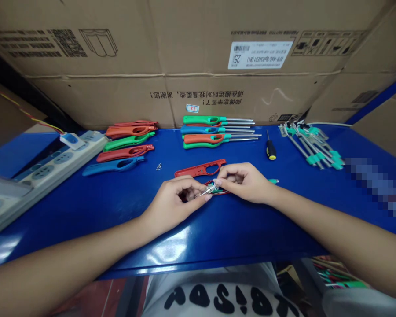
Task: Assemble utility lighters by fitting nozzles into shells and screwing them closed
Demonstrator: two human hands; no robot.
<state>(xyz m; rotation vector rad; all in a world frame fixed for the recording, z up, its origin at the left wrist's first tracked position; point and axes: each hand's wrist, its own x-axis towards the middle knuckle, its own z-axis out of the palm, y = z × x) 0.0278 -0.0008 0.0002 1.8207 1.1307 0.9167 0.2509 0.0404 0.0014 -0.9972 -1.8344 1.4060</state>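
My left hand [173, 200] is closed in a pinch around a small, shiny, silvery part [210, 189]. From the other side my right hand [249, 182] pinches the far end of the same part. Its exact kind is too small to make out. Right beneath my fingers lies a second red lighter shell half with green and silvery pieces in it, mostly covered by my hands. A green tip [274, 181] with a metal end sticks out past my right hand. Just behind, an empty red lighter shell half [198, 169] rests on the blue table [152, 242].
Several coloured handle shells [128, 141] lie at left, near a white power strip [57, 165]. Assembled long lighters [204, 139] are at the back centre. A screwdriver [270, 149], lighter-tube parts [312, 143] and small screws [159, 167] lie around. Cardboard [119, 97] walls the back.
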